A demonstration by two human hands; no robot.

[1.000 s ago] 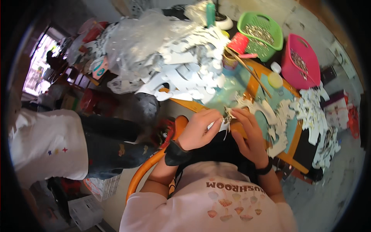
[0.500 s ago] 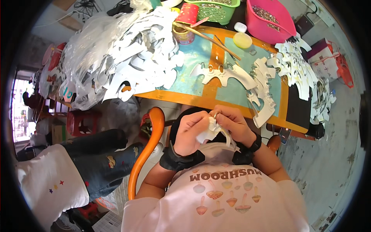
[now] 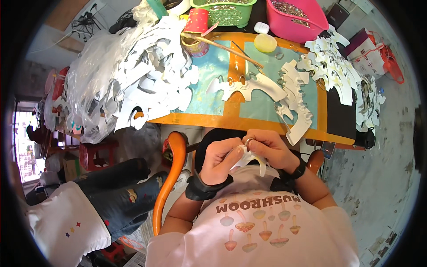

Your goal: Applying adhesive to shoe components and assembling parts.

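Observation:
In front of my chest, my left hand is closed on a white, curved cut-out piece of flexible-looking sheet. My right hand pinches a small metal ring at the piece's upper edge, thumb and fingers close to my left fingertips. Whether the ring passes through the piece cannot be made out. Just beyond my hands, on the table, lies a similar white cut-out with rings on it. To its right is a stack of such pieces with rings along it.
A large heap of white cut-outs in clear plastic covers the table's left. Green and pink baskets hold metal rings at the back. A wooden stick lies near a yellow round container. Another person's legs are at left, beside the orange chair arm.
The view has shifted, so the table sits further left. My hands stay together at the white piece, with the ring showing more clearly between my fingers.

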